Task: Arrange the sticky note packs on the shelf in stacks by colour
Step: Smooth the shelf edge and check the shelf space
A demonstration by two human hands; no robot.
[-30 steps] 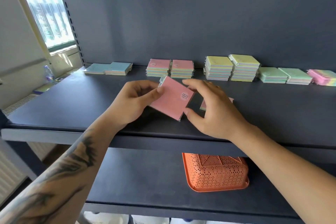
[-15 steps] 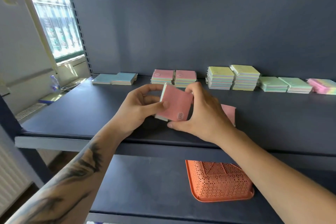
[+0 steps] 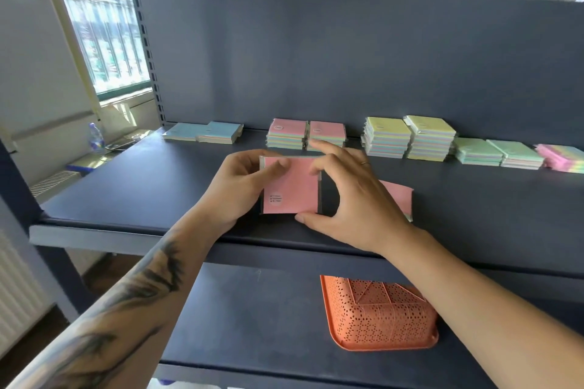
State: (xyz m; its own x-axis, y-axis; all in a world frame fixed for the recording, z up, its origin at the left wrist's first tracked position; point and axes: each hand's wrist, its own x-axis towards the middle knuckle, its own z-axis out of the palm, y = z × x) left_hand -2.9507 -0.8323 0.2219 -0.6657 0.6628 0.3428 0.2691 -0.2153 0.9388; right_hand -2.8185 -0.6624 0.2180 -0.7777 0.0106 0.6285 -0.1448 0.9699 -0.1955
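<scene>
Both hands are on 1 pink pack [image 3: 290, 185], held just above the front part of the shelf [image 3: 158, 186]. A second ago it sat tilted on a corner between the fingers; now it is turned square, its pink face toward the person and the small round label down at the lower left corner. The left hand [image 3: 240, 189] pinches the pack's upper left edge, thumb on the face and fingers curled behind. The right hand [image 3: 350, 199] grips it across the right side, forefinger over the top right corner and thumb tip under the bottom edge, with a gap of dark shelf showing inside the curve of that hand.

The view has also tipped upward since then, so more of the back panel and ceiling shows, while the stacks along the back have not moved.

Beyond the fingertips stand the 2 pink stacks [image 3: 305, 134], close enough that the right forefinger overlaps the nearer one in this view. To the left of the hands lie the blue packs [image 3: 205, 133]; to the right stand 2 yellow stacks [image 3: 407, 137], then green packs [image 3: 499, 153] and a rainbow-edged pile [image 3: 562, 158]. Another pink pack [image 3: 398, 196] lies on the shelf just behind the right hand, partly hidden by it. An orange basket [image 3: 376, 313] sits upside down on the lower shelf.

With the pack squared up, I judge it is ready to go onto one of the pink stacks; the pack behind the right hand would follow.
</scene>
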